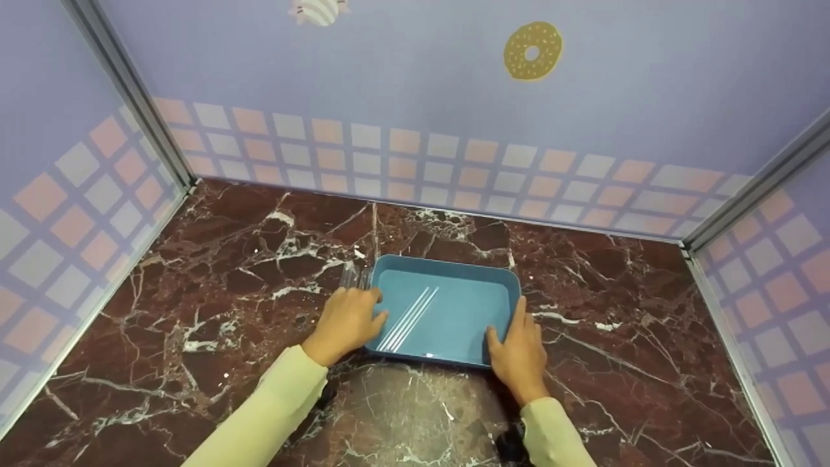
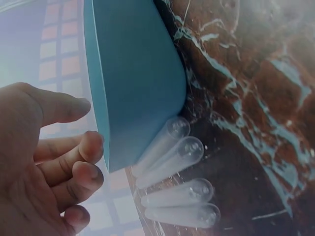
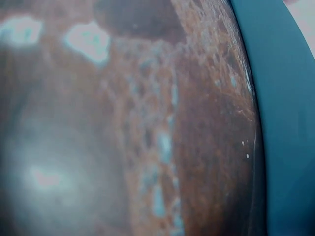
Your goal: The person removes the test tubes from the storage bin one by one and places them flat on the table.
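Note:
A shallow blue rectangular tray (image 1: pixel 454 311) rests on the marbled surface. My right hand (image 1: pixel 519 353) grips its right side, thumb over the rim and fingers along the outer wall. In the right wrist view only the tray's outer wall (image 3: pixel 290 123) shows; the hand is out of that picture. At the left rim is my left hand (image 1: pixel 347 318), its fingers loosely bent and not closed round the wall. Several clear round-ended plastic tubes (image 2: pixel 184 194) lie beside the tray's left wall, close to the left hand.
Parallel white streaks (image 1: pixel 408 321) cross the tray floor; whether glare or thin rods, I cannot tell. A patterned back wall (image 1: pixel 421 162) and side walls with metal corner posts (image 1: pixel 139 97) enclose the dark red marbled surface (image 1: pixel 622 337).

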Motion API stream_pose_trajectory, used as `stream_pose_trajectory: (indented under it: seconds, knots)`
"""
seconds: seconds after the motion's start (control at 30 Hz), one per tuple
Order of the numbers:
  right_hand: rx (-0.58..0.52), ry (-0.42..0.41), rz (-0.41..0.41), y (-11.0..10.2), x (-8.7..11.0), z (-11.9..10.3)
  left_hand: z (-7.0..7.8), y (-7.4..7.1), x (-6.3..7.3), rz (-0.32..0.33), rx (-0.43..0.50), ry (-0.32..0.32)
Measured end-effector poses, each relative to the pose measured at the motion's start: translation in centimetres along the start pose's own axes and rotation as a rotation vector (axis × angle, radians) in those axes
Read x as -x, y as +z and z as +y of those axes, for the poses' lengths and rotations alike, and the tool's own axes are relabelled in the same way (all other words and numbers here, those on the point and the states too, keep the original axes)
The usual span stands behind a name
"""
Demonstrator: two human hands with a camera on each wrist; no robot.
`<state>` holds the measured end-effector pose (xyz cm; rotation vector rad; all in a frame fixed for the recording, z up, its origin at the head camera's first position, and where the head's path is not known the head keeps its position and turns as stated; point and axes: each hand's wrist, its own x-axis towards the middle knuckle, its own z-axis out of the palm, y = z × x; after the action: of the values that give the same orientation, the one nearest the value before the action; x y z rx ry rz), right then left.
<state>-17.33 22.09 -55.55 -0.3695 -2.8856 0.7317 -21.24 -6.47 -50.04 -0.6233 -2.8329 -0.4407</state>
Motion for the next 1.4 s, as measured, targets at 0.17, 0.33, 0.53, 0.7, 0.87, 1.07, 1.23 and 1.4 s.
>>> stream_pose_trajectory:
  seconds: [0.17,0.33,0.53,0.7,0.87,1.07,1.23,1.4]
  knots:
    - [-0.004,-0.009,0.003,0.3,0.0,-0.2,0.4,0.2,-0.1,-0.035,0.034,0.044]
    - [0.004,-0.013,-0.013,0.4,0.1,-0.5,0.8,0.5,-0.3,-0.094,0.052,0.060]
    - [0.002,-0.016,-0.017,0.4,-0.1,-0.7,1.3,0.9,-0.6,-0.136,0.025,0.081]
    - [0.000,-0.025,-0.012,0.3,-0.1,-0.7,1.5,1.2,-0.7,-0.171,-0.024,0.083]
    - [-0.005,-0.020,-0.016,0.3,-0.2,-0.7,1.7,1.6,-0.6,-0.199,-0.062,0.068]
    - [0.002,-0.025,-0.013,0.1,-0.2,-0.7,2.1,2.2,-0.7,-0.180,-0.080,0.055]
    - [0.027,-0.018,-0.036,-0.1,-0.2,-0.4,2.7,2.6,-1.1,-0.220,-0.051,0.009]
    - [0.020,-0.006,-0.035,-0.3,0.0,0.0,3.3,2.8,-1.4,-0.265,-0.050,0.001]
